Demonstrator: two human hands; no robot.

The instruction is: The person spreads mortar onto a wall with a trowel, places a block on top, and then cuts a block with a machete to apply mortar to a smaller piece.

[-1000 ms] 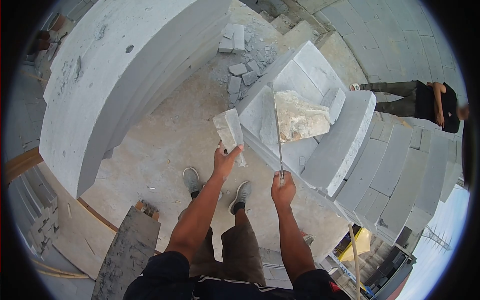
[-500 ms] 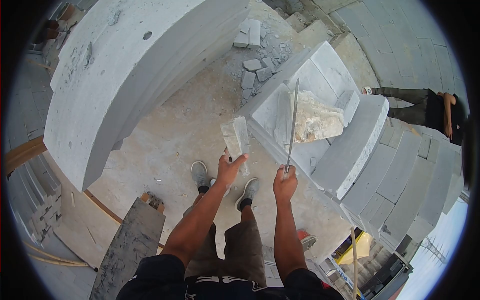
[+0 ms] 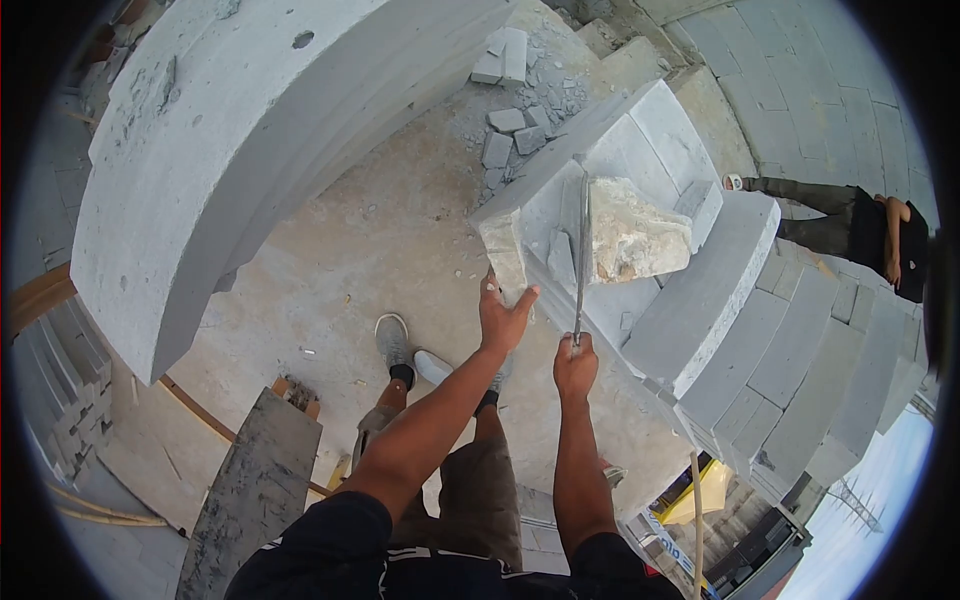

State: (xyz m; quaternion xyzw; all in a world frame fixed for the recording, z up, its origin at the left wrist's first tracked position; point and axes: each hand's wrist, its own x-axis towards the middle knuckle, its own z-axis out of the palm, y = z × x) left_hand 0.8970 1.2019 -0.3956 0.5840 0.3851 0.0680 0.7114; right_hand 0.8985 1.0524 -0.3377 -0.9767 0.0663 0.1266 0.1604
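My left hand [image 3: 505, 318] is closed on the lower end of a pale, rough-edged block piece [image 3: 505, 250], held against or just in front of the near edge of the grey block stack [image 3: 545, 195]. To its right, my right hand [image 3: 575, 368] grips the lower end of a long, thin metal blade [image 3: 582, 250], seen nearly edge-on and pointing away from me. Its exact kind does not show. Beside the blade, a rough cream-coloured lump [image 3: 635, 235] sits on top of the stack, with a small grey offcut [image 3: 561, 260] on the other side.
A large curved grey block wall [image 3: 290, 120] rises at left. Broken block pieces [image 3: 510, 135] litter the floor behind the stack. A dark-stained board [image 3: 250, 480] lies at lower left. Another person [image 3: 850, 225] stands at right beside block walls. A stick [image 3: 697, 520] leans at lower right.
My left hand has carried the block piece rightward, up to the stack's edge. The blade's tip has swung slightly left. My view and feet have shifted a little.
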